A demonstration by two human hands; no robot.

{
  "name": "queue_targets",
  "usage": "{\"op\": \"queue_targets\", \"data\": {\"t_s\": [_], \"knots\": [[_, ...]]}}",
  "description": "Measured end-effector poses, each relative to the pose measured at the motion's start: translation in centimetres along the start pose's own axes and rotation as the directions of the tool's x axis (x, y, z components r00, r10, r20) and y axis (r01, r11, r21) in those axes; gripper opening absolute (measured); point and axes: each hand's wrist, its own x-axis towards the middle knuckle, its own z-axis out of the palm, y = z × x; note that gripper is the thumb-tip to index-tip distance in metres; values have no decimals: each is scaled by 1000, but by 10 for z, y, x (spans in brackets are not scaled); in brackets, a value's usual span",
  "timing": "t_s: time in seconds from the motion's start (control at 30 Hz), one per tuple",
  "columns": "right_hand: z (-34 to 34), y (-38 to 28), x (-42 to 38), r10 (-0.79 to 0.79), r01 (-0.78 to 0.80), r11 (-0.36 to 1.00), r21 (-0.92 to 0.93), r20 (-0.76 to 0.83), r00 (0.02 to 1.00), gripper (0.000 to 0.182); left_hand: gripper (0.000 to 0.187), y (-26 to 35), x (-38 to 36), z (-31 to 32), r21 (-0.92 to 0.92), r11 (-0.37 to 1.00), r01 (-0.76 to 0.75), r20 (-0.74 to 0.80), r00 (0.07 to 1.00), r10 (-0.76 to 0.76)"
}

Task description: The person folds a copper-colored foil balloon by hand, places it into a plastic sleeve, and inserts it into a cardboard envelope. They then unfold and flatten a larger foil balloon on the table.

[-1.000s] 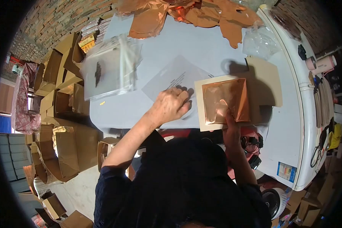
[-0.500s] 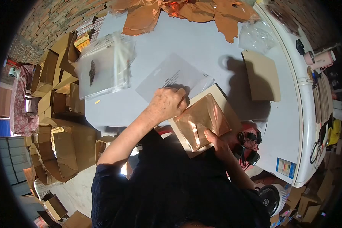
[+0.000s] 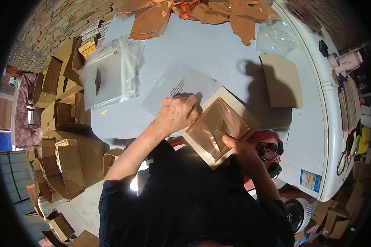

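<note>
A cream card with a shiny copper-coloured foil piece [image 3: 218,121] lying on it is tilted over the table's near edge. My right hand [image 3: 237,146] grips its lower right side, thumb on the foil. At the card's left corner is my left hand [image 3: 178,112], its fingers curled together; what they pinch is hidden. Under and beyond that hand a clear plastic bag [image 3: 165,84] with dark printed text lies flat on the table [image 3: 193,45].
A stack of clear bags [image 3: 111,78] lies at the left and a cream card [image 3: 281,82] at the right. Copper foil shapes [image 3: 210,12] line the far edge beside crumpled plastic [image 3: 276,39]. Cardboard boxes [image 3: 80,164] stand at the left; a fan [image 3: 297,214] is at lower right.
The card and foil have turned slightly, and the right hand's thumb has moved up a little on the foil. My left hand has shifted slightly left, and the view has moved a little.
</note>
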Motion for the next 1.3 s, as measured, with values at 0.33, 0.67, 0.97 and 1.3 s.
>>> {"op": "queue_targets", "data": {"t_s": [0.33,0.67,0.97,1.3], "knots": [[-26,-11,14,-35,34,999,7,243,969,40,20,2,2,6,-16,1000,11,48,999,-10],[-26,15,34,-210,233,968,-91,213,954,42,10,14,-7,1,-134,989,-54,-33,998,50],[1,10,43,-161,161,987,27,337,928,40,13,17,-12,-5,9,984,-179,-69,981,179],[43,18,61,-382,291,913,285,350,855,40,17,3,-12,-25,67,988,-141,-83,986,147]]}}
